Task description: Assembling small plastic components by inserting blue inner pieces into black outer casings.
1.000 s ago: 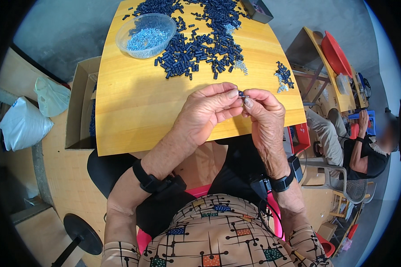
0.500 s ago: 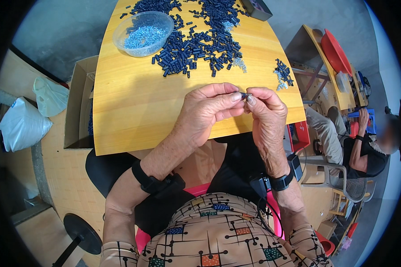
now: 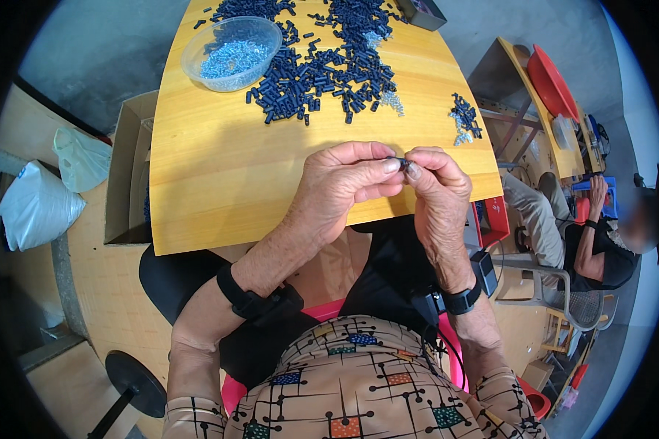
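Note:
Above the near right part of the yellow table, my left hand (image 3: 342, 179) pinches a small black cylindrical piece (image 3: 402, 162) between thumb and forefinger. My right hand (image 3: 441, 183) meets it from the other side, its thumb and forefinger closed on the piece's other end. Most of the piece is hidden by the fingertips, and I cannot tell whether a second part is joined to it. Beyond my hands, a loose heap of similar black pieces (image 3: 300, 84) spreads over the table. A round clear tub (image 3: 269, 73) of small clear bluish parts stands left of the heap.
The yellow table (image 3: 212, 190) has a small pile of black and clear parts (image 3: 464, 118) at its right edge. A cardboard box (image 3: 128, 172) stands at its left, a red bin (image 3: 495, 221) at its right. Another person (image 3: 593, 256) sits at the far right.
My hands stay together on the black piece, which has tilted slightly between the fingertips. The view has shifted a little, so the table's things appear slightly higher and farther left.

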A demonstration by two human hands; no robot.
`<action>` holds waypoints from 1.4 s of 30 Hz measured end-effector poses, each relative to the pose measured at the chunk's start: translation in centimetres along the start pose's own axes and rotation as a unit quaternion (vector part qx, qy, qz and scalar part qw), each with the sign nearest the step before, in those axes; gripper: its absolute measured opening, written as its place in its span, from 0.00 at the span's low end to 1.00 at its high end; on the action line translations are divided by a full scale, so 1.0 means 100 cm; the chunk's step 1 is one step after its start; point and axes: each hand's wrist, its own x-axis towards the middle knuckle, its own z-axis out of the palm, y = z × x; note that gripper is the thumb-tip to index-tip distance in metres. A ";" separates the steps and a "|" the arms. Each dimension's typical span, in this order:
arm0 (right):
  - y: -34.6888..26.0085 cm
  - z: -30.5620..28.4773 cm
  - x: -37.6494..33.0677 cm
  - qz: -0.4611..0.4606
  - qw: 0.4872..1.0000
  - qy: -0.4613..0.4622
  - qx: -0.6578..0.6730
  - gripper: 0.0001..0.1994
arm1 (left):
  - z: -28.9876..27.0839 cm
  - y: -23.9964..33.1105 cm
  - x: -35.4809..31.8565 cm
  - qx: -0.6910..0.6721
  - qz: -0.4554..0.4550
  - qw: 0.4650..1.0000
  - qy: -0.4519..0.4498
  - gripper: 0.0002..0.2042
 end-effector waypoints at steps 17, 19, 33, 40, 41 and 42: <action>0.001 -0.006 0.001 -0.053 0.997 -0.032 -0.042 0.07 | 0.000 0.012 -0.001 0.158 0.046 0.985 -0.047 0.09; 0.001 -0.008 0.000 -0.052 0.997 -0.039 -0.044 0.07 | -0.001 0.013 -0.001 0.198 0.067 0.977 -0.051 0.09; -0.005 -0.009 0.001 0.113 0.987 -0.050 0.099 0.10 | -0.001 0.013 -0.001 0.226 0.110 0.968 -0.011 0.08; -0.009 -0.003 0.000 0.112 0.991 -0.050 0.053 0.10 | -0.001 0.013 0.001 0.258 0.126 0.958 -0.020 0.07; -0.008 -0.004 0.000 0.110 0.991 -0.057 0.050 0.10 | -0.001 0.014 0.001 0.258 0.126 0.958 -0.020 0.07; -0.008 -0.004 0.000 0.108 0.991 -0.063 0.046 0.10 | -0.002 0.014 0.001 0.272 0.130 0.953 -0.021 0.07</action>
